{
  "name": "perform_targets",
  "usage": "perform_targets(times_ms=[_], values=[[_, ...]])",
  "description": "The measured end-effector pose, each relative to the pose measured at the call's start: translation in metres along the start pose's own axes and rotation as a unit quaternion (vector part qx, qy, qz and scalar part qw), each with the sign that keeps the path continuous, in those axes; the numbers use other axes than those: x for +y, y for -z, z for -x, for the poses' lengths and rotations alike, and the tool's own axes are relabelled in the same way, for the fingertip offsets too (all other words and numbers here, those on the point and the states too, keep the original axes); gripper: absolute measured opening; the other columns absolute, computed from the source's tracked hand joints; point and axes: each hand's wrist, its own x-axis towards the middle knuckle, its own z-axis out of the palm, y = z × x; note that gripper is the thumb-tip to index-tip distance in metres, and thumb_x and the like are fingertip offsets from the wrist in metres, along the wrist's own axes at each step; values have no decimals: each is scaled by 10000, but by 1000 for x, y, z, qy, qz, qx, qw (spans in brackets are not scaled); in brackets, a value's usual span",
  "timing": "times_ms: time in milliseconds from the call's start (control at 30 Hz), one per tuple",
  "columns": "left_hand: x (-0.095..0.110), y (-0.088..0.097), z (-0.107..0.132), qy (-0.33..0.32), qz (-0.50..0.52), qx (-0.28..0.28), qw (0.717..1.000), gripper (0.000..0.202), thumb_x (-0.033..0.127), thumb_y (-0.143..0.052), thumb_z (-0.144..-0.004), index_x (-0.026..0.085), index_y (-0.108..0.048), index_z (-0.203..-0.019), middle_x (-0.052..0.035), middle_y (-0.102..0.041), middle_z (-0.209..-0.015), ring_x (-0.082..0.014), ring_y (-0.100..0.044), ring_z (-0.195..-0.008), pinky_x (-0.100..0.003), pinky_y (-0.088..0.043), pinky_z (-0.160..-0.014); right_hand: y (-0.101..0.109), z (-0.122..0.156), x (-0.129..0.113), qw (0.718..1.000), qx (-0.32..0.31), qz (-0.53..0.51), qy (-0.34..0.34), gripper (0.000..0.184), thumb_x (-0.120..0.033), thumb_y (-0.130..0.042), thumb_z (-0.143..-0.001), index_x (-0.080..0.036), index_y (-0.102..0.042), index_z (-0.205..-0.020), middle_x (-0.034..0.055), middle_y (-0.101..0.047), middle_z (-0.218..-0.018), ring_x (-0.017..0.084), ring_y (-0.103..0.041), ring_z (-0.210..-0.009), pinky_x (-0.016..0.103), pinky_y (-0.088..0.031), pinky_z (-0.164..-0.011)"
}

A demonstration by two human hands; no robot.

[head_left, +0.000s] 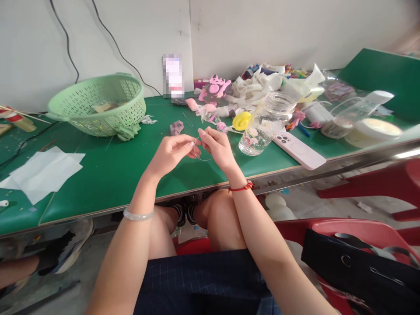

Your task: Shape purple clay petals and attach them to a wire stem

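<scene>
The left hand [170, 154] and right hand [217, 148] pinched what looked like a thin wire loop [203, 160] between their fingertips. They held it raised over the green desk [108, 162], clear of the pink craft scraps [215, 86] at the far side.

No readable text, pixelated upright box [173, 75], print obscured
</scene>
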Motion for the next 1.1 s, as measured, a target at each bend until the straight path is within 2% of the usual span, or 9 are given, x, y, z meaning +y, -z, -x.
perform_targets(times_ms=[167, 367, 467, 567, 667, 800, 1100], values=[[-8, 7, -6, 10, 44, 21, 999, 316, 412, -767, -807, 134, -796, -955, -85, -785, -811, -230, -760, -765, -391, -642, -783, -8, -8, -9, 997, 21, 74, 28, 551, -614, -560, -969, -214, -438, -610, -34, -454, -580, 111, -393, -596, 265, -335, -595], [-21, 18, -22, -9, 82, 132, 988, 323, 403, -803, -745, 141, -821, -934, -69, -792, -792, -225, -763, -756, -416, -647, -801, -27, -43, -21, 981, 66, 175, 50, 453, -453, -629, -967, -207, -497, -610, -28, -479, -564, 118, -403, -578, 286, -322, -592], [-27, 22, -25, -14, 83, 151, 985, 333, 376, -784, -768, 137, -827, -996, -77, -808, -847, -235, -776, -788, -437, -648, -842, -36, -57, -21, 982, 69, 173, 34, 397, -362, -688, -928, -202, -526, -604, -25, -504, -571, 121, -423, -583, 286, -341, -598], [-34, 22, -24, -21, 74, 167, 983, 372, 392, -787, -764, 125, -819, -1021, -89, -814, -897, -254, -782, -804, -454, -652, -836, -43, -56, -14, 989, 83, 121, 1, 360, -304, -701, -906, -198, -523, -611, -37, -519, -594, 110, -444, -598, 270, -374, -621], [-43, 22, -23, -19, 53, 168, 984, 393, 410, -801, -741, 116, -805, -1001, -105, -814, -920, -266, -784, -815, -452, -657, -819, -45, -44, -5, 995, 81, 45, -31, 332, -313, -644, -938, -197, -522, -652, -43, -536, -617, 106, -479, -618, 252, -399, -632], [-50, 18, -24, -17, 30, 146, 989, 334, 361, -775, -746, 127, -770, -985, -104, -811, -922, -236, -778, -774, -407, -660, -793, -38, -31, 3, 998, 43, 30, -40, 331, -382, -643, -943, -193, -556, -685, -48, -541, -604, 103, -477, -587, 242, -394, -592], [-40, 12, -17, -19, -50, 139, 989, 179, 288, -676, -833, 161, -712, -954, -85, -794, -913, -224, -773, -815, -381, -642, -858, -26, -33, 4, 999, -18, 38, -18, 373, -447, -652, -944, -196, -548, -688, -47, -523, -617, 104, -487, -605, 236, -386, -597]])
